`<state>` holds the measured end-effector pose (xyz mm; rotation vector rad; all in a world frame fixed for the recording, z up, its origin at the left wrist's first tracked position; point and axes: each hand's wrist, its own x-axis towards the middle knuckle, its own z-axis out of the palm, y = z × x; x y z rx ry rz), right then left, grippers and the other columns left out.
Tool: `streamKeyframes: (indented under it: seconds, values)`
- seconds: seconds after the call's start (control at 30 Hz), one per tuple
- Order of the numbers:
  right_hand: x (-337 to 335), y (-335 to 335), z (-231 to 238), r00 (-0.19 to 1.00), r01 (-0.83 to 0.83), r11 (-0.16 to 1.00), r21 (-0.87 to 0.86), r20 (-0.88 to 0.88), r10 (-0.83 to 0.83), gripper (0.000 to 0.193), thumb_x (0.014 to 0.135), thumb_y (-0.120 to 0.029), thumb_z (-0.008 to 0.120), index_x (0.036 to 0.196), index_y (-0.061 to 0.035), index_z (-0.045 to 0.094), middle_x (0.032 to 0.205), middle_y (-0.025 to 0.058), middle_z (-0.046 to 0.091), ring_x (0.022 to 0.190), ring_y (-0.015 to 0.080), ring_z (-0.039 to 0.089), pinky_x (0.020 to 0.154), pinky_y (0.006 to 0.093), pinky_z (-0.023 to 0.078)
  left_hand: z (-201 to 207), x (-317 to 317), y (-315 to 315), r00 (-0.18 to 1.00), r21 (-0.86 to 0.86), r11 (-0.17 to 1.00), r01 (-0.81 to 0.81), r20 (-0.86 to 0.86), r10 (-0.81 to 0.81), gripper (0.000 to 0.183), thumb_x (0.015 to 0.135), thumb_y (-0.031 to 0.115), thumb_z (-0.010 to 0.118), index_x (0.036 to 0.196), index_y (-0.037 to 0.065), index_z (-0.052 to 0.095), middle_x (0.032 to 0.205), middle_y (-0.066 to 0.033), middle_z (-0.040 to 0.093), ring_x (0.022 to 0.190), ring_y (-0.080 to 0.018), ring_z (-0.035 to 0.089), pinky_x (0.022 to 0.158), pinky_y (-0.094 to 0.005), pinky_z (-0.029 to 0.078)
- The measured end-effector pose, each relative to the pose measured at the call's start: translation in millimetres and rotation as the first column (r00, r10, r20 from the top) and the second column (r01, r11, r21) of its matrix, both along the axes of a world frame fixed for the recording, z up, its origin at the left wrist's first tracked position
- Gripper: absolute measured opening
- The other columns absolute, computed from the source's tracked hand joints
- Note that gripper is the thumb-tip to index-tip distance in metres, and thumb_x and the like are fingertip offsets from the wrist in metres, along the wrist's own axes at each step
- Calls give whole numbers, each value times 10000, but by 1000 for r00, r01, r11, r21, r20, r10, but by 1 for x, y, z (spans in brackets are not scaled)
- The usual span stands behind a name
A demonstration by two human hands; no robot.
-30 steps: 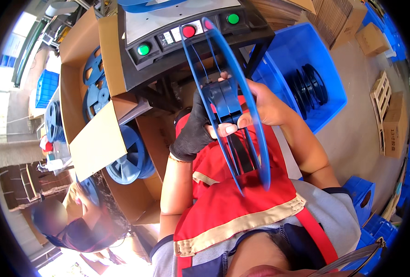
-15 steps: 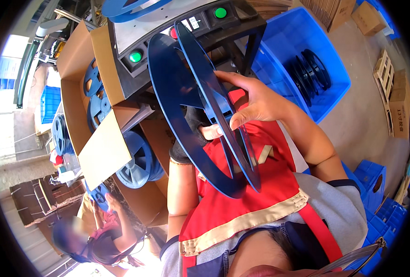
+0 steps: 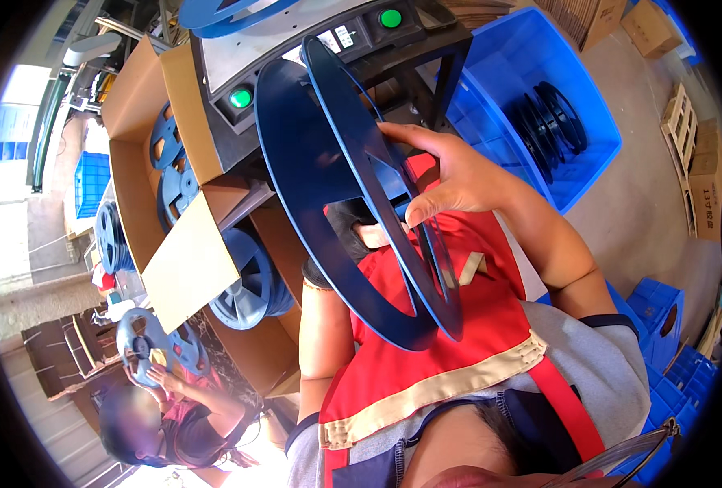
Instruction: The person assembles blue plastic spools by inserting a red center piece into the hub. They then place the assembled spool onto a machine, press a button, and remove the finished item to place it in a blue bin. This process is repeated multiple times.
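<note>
A large dark blue plastic reel is held up in front of my red apron, standing on edge and tilted, with its flanges side by side and spoke openings between. My right hand is bare and grips it from the right, fingers on the far side and thumb over the near edge. My left hand, in a black glove with bare fingertips, is closed around the middle part and shows through an opening in the left flange. The flange hides part of that hand.
Beyond the reel stands a machine panel with green buttons and another blue reel. An open carton at left holds blue reels. A blue bin at right contains black reels. A co-worker at lower left handles blue reel parts.
The reel has turned slightly in my hands, so its openings show at a different angle. The co-worker's reel parts now appear apart, one raised farther left.
</note>
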<state>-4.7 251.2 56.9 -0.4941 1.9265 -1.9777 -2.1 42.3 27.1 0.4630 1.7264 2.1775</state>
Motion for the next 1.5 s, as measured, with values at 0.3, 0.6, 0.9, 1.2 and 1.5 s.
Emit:
streamKeyframes:
  seconds: [0.3,0.6,0.9,1.2,1.5]
  values:
    - [0,0,-2,1000,6,1000,19,-28,-5,1130,536,-415,905,1403,57,355,1376,180,465,1296,265,436,1080,344,331,-6,-2,0,1000,9,1000,25,17,-25,689,624,219,866,1195,36,525,1014,-36,591,937,-177,571,857,-307,469]
    - [1,1,-1,1000,16,1000,21,-25,-16,1138,526,-432,906,1404,46,361,1379,174,458,1292,270,442,1081,351,336,-5,3,-2,998,-12,999,49,38,-48,724,618,200,870,1224,38,509,1032,-40,594,950,-180,574,864,-307,470]
    - [2,2,0,999,22,1000,0,27,-22,1143,523,-418,911,1408,45,354,1391,168,444,1295,259,434,1081,352,336,-9,6,-1,998,-33,999,36,58,-34,759,612,181,874,1254,40,494,1049,-43,596,964,-183,577,871,-306,471]
    - [0,2,-3,1000,10,999,41,-8,-10,1129,535,-411,909,1402,54,354,1367,169,475,1273,248,454,1073,339,341,-25,7,-5,992,-83,994,70,108,-61,795,607,162,878,1283,41,478,1066,-47,599,977,-186,580,878,-305,472]
    - [3,-1,-10,998,46,996,-70,37,-44,1131,536,-395,912,1408,49,345,1369,156,469,1271,239,450,1073,342,342,-49,3,-5,989,-61,998,-3,-145,-6,737,641,151,868,1261,37,488,1066,-33,596,962,-162,583,874,-289,464]
